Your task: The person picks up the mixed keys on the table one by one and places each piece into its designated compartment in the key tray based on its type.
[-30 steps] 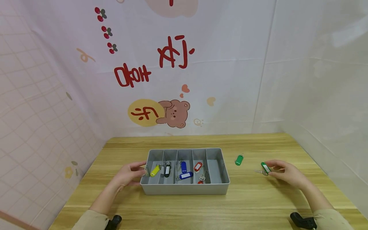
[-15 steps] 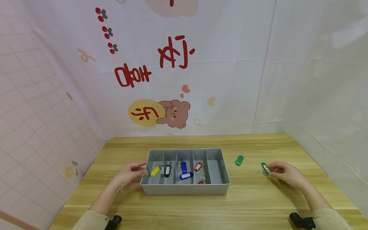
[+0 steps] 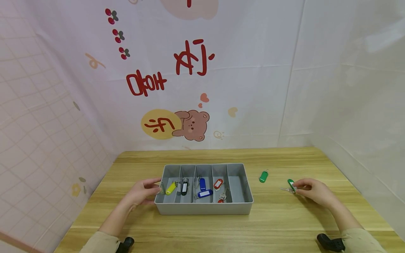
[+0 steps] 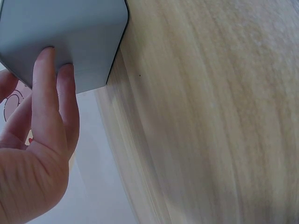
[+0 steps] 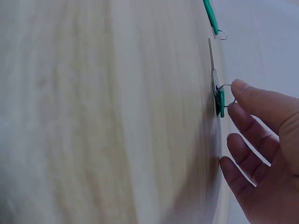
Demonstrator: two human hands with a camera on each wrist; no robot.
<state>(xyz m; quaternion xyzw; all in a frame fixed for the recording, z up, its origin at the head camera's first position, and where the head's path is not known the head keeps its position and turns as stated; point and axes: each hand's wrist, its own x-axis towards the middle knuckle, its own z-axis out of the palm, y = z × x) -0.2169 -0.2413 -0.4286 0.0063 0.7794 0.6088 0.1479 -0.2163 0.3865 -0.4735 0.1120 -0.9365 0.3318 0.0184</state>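
Observation:
A grey divided box (image 3: 204, 208) stands on the table. My left hand (image 3: 143, 192) holds its left end; in the left wrist view two fingers (image 4: 46, 88) press the outer wall, and the thumb's grip at the rim is partly cut off. Over the table to the right, my right hand (image 3: 314, 191) pinches a green key tag (image 3: 290, 184) with a key (image 3: 286, 189) on it. In the right wrist view, its ring (image 5: 228, 85) meets the thumb and forefinger, while the other fingers are loosely bent. Another green key tag (image 3: 263, 176) lies between box and hand.
From left to right the compartments hold a yellow tag (image 3: 171, 188), a black tag (image 3: 184, 187), two blue tags (image 3: 204, 193) and red tags (image 3: 218, 183) with keys. The rightmost compartment (image 3: 238, 188) shows its bare floor. A white printed sheet (image 3: 253, 88) hangs behind the table.
The green key tag in my right hand has turned slightly, so its white label shows less. The right hand shifts only a little; the left hand and box stay where they were.

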